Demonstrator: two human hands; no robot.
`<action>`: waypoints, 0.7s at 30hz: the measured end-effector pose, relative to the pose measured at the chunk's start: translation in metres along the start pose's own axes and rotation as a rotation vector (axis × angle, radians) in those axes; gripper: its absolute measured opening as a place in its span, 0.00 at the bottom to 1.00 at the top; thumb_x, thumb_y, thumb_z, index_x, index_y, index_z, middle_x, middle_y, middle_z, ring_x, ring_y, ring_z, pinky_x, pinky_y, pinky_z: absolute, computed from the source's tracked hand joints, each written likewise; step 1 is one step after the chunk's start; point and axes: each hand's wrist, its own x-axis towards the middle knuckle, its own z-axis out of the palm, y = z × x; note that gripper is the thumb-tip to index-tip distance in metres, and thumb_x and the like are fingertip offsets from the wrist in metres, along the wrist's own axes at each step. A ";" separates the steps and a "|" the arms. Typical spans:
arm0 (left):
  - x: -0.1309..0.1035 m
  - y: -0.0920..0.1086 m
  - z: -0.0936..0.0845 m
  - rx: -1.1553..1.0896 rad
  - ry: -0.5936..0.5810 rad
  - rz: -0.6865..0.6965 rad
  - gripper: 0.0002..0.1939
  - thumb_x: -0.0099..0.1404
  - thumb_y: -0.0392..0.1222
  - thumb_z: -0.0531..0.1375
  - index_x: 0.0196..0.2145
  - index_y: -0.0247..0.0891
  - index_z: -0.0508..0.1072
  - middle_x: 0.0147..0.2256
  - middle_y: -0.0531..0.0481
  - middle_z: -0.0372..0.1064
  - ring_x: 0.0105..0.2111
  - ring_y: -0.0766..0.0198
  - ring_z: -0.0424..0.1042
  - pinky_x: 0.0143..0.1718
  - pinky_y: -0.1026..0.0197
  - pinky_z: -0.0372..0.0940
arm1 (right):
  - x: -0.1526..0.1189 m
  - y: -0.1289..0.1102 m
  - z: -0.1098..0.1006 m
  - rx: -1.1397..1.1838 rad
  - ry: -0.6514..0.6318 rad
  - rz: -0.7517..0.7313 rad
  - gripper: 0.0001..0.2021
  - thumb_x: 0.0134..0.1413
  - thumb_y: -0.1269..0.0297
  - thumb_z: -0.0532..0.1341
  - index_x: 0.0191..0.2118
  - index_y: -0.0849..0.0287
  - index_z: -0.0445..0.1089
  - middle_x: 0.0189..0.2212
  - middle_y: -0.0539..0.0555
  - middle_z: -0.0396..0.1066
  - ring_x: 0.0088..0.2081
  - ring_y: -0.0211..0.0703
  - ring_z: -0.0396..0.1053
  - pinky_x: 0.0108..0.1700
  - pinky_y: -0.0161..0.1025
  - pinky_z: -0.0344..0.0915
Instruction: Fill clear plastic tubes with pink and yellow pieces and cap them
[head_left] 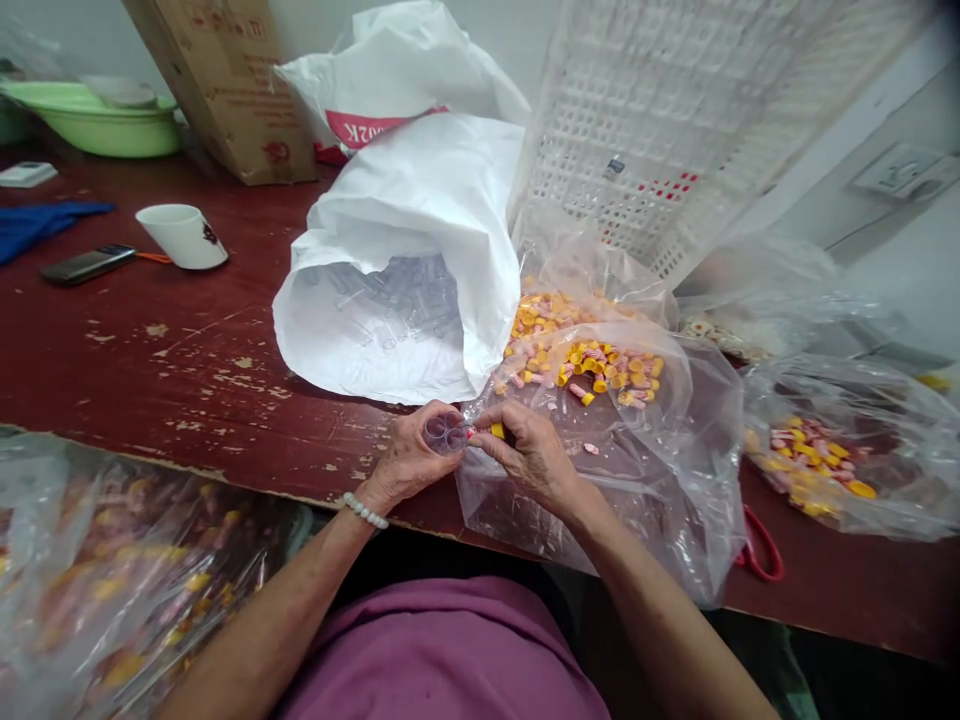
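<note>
My left hand (409, 455) is wrapped round a few clear plastic tubes (442, 432), their round open ends facing up. In my right hand (536, 450), thumb and fingers pinch a small yellow-capped piece (496, 430) with a pink and white body. Its tip is at the mouth of one tube; how far in it sits I cannot tell. Beyond my hands lies a white sack (390, 375), its mouth toward me, with many clear tubes (405, 300) inside. To its right, a clear plastic bag (675, 440) holds a heap of yellow-capped pieces (592, 365).
A white perforated crate (637, 130) stands behind the bag. Further right are another bag of capped pieces (814, 455) and a red handle (763, 545). At left are a white cup (184, 237), a phone (90, 263), a cardboard box (232, 90) and a green basin (105, 125).
</note>
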 end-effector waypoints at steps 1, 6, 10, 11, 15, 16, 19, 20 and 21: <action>0.000 0.001 -0.001 0.000 -0.003 -0.001 0.13 0.50 0.39 0.64 0.34 0.35 0.69 0.31 0.50 0.71 0.30 0.65 0.71 0.31 0.66 0.66 | 0.001 0.000 -0.001 0.001 -0.021 -0.032 0.06 0.55 0.60 0.61 0.35 0.56 0.70 0.31 0.50 0.70 0.35 0.38 0.68 0.39 0.36 0.65; 0.002 0.003 -0.001 -0.054 0.003 -0.031 0.14 0.47 0.37 0.65 0.34 0.35 0.69 0.31 0.50 0.71 0.31 0.65 0.70 0.33 0.65 0.66 | -0.003 0.001 -0.009 0.042 0.047 0.031 0.25 0.51 0.56 0.63 0.54 0.53 0.59 0.48 0.57 0.62 0.31 0.35 0.67 0.32 0.36 0.67; 0.003 0.009 0.001 -0.150 0.030 -0.114 0.15 0.44 0.32 0.64 0.32 0.34 0.69 0.29 0.51 0.70 0.30 0.66 0.69 0.31 0.66 0.66 | -0.012 0.001 -0.005 -0.074 0.031 -0.033 0.24 0.48 0.53 0.65 0.50 0.54 0.61 0.50 0.59 0.57 0.44 0.45 0.65 0.42 0.42 0.68; 0.003 0.011 0.002 -0.156 0.025 -0.135 0.15 0.42 0.30 0.63 0.32 0.34 0.69 0.29 0.52 0.70 0.29 0.66 0.69 0.31 0.66 0.65 | -0.014 0.000 -0.001 -0.112 0.012 -0.067 0.25 0.46 0.51 0.65 0.49 0.54 0.62 0.50 0.59 0.57 0.49 0.48 0.62 0.47 0.46 0.66; 0.005 0.014 0.005 -0.236 0.038 -0.206 0.17 0.40 0.29 0.63 0.31 0.34 0.69 0.26 0.54 0.69 0.25 0.68 0.67 0.27 0.67 0.64 | -0.014 -0.008 0.008 -0.151 -0.047 -0.120 0.28 0.43 0.48 0.66 0.50 0.53 0.62 0.52 0.59 0.58 0.55 0.52 0.57 0.55 0.50 0.59; 0.006 0.013 0.005 -0.270 0.059 -0.225 0.17 0.39 0.29 0.64 0.31 0.34 0.69 0.26 0.54 0.69 0.25 0.69 0.67 0.26 0.67 0.64 | -0.012 -0.008 0.007 -0.149 -0.057 -0.119 0.28 0.43 0.48 0.66 0.50 0.53 0.63 0.54 0.59 0.57 0.56 0.51 0.56 0.56 0.50 0.58; 0.011 0.009 0.006 -0.377 0.118 -0.303 0.18 0.39 0.32 0.66 0.31 0.35 0.67 0.25 0.54 0.69 0.23 0.69 0.67 0.21 0.68 0.62 | -0.003 0.009 -0.011 -0.144 -0.005 -0.044 0.24 0.49 0.49 0.62 0.50 0.54 0.65 0.55 0.59 0.58 0.54 0.49 0.59 0.53 0.47 0.61; 0.012 0.008 0.006 -0.411 0.131 -0.334 0.19 0.39 0.34 0.66 0.32 0.35 0.67 0.24 0.54 0.69 0.22 0.68 0.67 0.19 0.69 0.60 | -0.001 0.022 -0.021 -0.169 0.063 0.030 0.21 0.53 0.50 0.59 0.50 0.55 0.65 0.52 0.59 0.61 0.51 0.47 0.62 0.50 0.46 0.63; 0.012 0.006 0.006 -0.439 0.142 -0.358 0.20 0.39 0.35 0.67 0.32 0.35 0.66 0.24 0.54 0.70 0.21 0.68 0.66 0.17 0.69 0.59 | 0.000 0.037 -0.032 -0.223 0.147 0.126 0.18 0.57 0.53 0.56 0.49 0.56 0.66 0.48 0.59 0.65 0.47 0.45 0.65 0.47 0.45 0.64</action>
